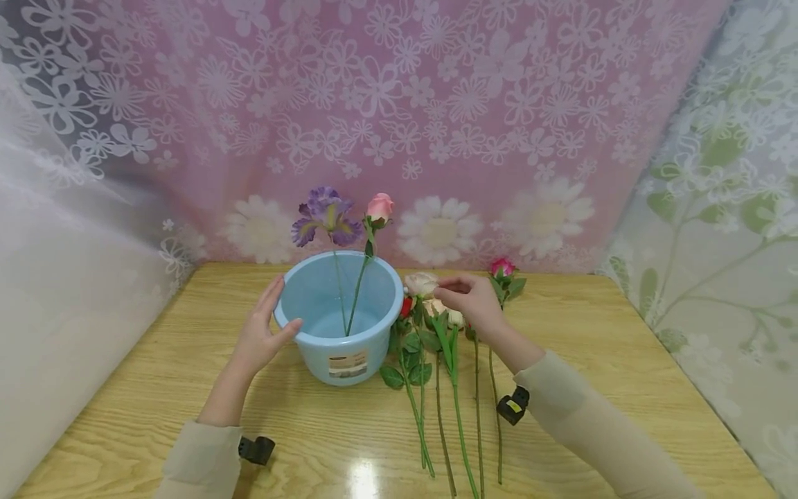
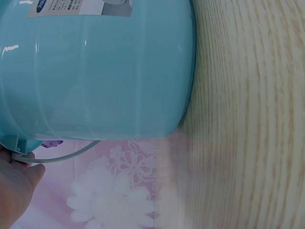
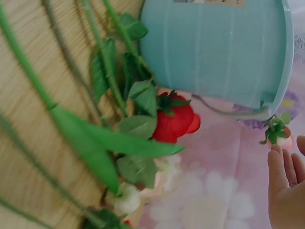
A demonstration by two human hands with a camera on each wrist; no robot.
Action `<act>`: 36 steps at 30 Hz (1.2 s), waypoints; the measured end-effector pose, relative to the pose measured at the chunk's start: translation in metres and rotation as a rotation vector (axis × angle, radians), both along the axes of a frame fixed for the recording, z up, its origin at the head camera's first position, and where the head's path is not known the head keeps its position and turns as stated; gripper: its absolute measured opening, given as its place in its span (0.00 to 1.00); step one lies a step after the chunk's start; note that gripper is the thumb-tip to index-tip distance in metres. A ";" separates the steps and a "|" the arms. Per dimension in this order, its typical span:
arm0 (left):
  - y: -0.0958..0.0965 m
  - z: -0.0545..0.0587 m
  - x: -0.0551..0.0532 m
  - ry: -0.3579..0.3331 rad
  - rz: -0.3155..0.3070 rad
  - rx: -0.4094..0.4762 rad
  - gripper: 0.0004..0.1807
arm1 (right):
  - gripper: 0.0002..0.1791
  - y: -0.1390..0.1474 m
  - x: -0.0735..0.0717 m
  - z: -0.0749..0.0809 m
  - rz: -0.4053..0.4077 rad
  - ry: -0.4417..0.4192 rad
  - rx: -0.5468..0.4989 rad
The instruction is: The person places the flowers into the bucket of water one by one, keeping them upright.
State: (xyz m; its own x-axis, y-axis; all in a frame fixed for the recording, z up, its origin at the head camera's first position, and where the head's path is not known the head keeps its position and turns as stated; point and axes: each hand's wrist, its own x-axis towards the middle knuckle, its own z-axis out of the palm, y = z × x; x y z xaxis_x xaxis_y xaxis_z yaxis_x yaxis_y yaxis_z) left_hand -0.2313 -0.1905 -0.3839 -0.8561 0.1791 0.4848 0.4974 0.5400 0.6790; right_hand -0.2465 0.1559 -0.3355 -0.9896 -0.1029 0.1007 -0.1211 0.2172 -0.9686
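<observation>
My left hand (image 1: 258,339) touches the left rim of a light blue plastic bucket (image 1: 312,355), its fingers along the outside and its thumb at the front edge. Inside the bucket stand a purple iris (image 1: 327,216) and a pink rose (image 1: 379,208), stems leaning and blooms above the rim. With fingers extended leftward, my right hand (image 1: 476,305) hovers over the flowers to the bucket's right and holds nothing. Nearest its fingertips is a whitish rose (image 1: 420,283). A red rose (image 3: 174,121) and a white tulip (image 3: 126,199) with long green leaves lie close by.
Several long stems (image 1: 458,416) stretch toward the front of the wooden table (image 1: 580,360). A bright pink rose (image 1: 502,267) lies farther back, to the right. Behind the table hangs a pink floral curtain (image 1: 374,138). The bucket's thin handle (image 2: 66,155) hangs at its back.
</observation>
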 end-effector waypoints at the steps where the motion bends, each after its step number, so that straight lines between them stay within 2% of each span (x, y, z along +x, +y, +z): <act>1: 0.000 0.000 0.000 0.000 0.002 0.001 0.41 | 0.15 0.003 0.000 -0.001 -0.008 -0.008 0.002; 13: -0.002 0.000 0.000 0.004 0.004 0.007 0.41 | 0.17 0.034 0.007 -0.018 -0.069 -0.055 0.052; 27: 0.000 0.002 0.002 -0.017 0.006 -0.009 0.42 | 0.20 0.062 0.015 -0.039 -0.088 -0.088 0.092; 36: 0.000 0.001 0.002 -0.023 0.001 -0.003 0.41 | 0.20 0.078 0.018 -0.053 -0.122 -0.143 0.057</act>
